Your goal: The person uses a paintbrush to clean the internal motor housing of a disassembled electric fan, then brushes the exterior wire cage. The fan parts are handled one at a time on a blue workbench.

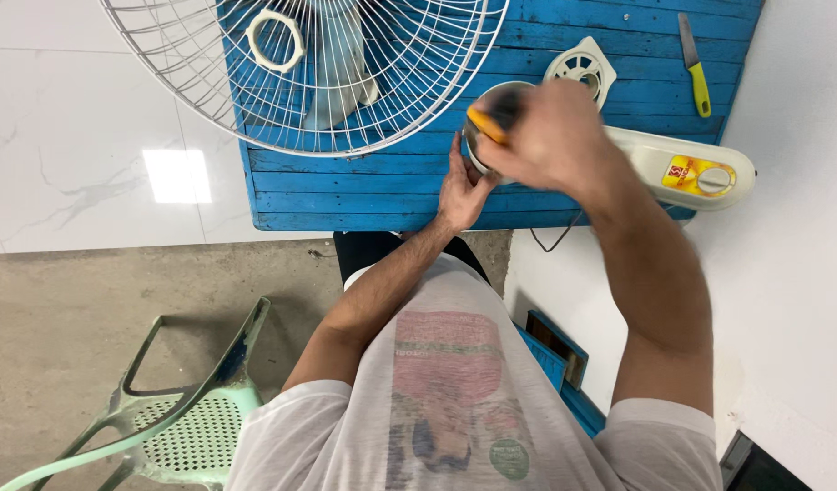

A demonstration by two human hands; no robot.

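My left hand (461,186) cups the near side of a round metal fan motor housing (493,107) that rests on a blue wooden table (346,182). Above the housing, my right hand (548,135) grips a tool with a yellow-orange handle (485,125) pointed into it; the hand is blurred. The cream fan base with its control dial (687,170) extends to the right of the housing, partly hidden by my right forearm.
A white wire fan guard (309,68) with a grey blade beneath lies at the back left, a white ring (275,40) seen through it. A white plastic hub part (582,64) and a yellow-handled knife (694,64) lie at the back right. A green plastic chair (177,414) stands lower left.
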